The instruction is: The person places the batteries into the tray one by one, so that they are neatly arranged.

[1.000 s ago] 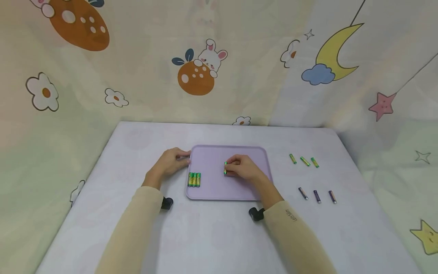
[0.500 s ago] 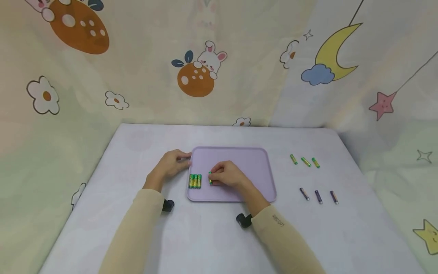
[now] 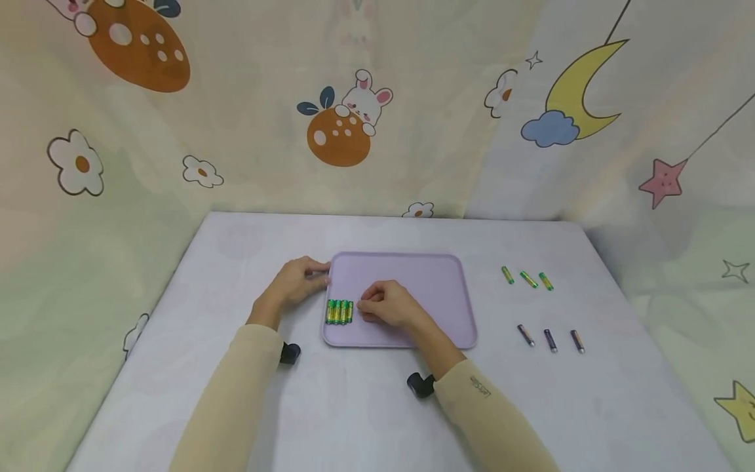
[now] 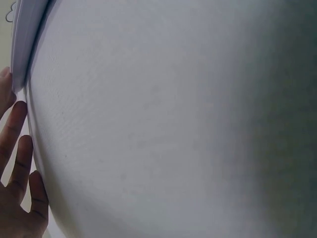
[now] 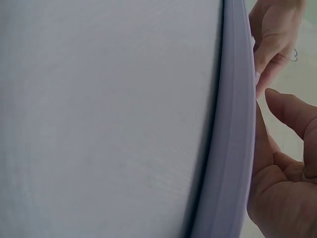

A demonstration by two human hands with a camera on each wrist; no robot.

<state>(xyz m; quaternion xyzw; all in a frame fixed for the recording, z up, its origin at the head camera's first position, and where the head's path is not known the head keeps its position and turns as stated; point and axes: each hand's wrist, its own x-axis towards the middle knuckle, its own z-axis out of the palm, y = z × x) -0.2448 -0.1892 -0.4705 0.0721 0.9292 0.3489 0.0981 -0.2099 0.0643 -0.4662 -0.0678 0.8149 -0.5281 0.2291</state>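
Fingers of the left hand [image 3: 293, 280] stand apart at the left rim of the tray [image 3: 419, 282]. Four green batteries [image 3: 337, 313] lie side by side on it, long axes front to back. Just to their right, the nearer right hand [image 3: 387, 304] holds nothing, thumb and fingers parted.

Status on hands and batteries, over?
Left hand at left edge of tray. Right hand empty. Four green batteries in tray, lined up. No obstruction seen.
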